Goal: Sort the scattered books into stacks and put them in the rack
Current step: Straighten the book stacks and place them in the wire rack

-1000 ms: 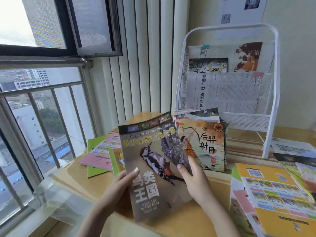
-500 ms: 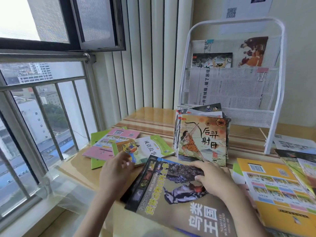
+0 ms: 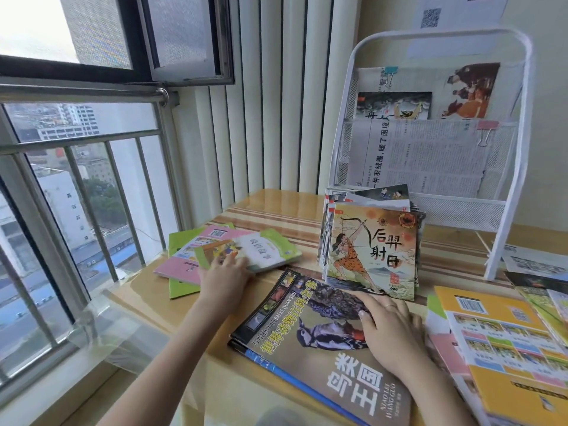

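Note:
A brown bird book [image 3: 310, 342] lies flat on a small stack near the table's front edge. My right hand [image 3: 388, 330] rests palm down on its cover. My left hand [image 3: 224, 279] reaches to the left and touches a white and green book [image 3: 270, 252], which lies on a pink book [image 3: 184, 259] and a green one. A stack of picture books with an archer cover [image 3: 373, 250] leans upright in front of the white wire rack [image 3: 510, 167]. The rack holds newspapers and two booklets.
Yellow and pink books [image 3: 498, 342] are spread at the right edge of the wooden table [image 3: 276, 210]. More papers lie right of the rack. A window with metal bars [image 3: 73, 192] runs along the left, vertical blinds behind the table.
The bird book, held up in both hands a second ago, now lies flat on the table. My left hand has let go and moved left onto the white and green book.

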Demonstrator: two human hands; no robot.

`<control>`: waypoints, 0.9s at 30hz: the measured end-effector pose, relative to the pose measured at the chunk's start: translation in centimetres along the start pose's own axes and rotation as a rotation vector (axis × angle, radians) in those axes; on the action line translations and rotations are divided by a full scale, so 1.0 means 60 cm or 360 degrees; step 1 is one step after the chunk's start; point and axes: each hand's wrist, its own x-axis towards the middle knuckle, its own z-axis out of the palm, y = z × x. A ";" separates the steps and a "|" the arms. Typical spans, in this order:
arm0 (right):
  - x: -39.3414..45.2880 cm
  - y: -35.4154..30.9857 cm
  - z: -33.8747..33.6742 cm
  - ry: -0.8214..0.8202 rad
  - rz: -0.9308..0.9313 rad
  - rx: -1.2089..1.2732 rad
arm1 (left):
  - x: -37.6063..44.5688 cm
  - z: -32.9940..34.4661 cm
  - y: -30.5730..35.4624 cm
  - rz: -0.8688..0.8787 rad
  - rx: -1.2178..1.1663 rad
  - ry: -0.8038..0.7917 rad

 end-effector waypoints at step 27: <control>0.025 -0.094 -0.004 0.0426 -0.0558 0.0839 | 0.074 -0.073 -0.133 -0.0866 -0.1197 -0.0466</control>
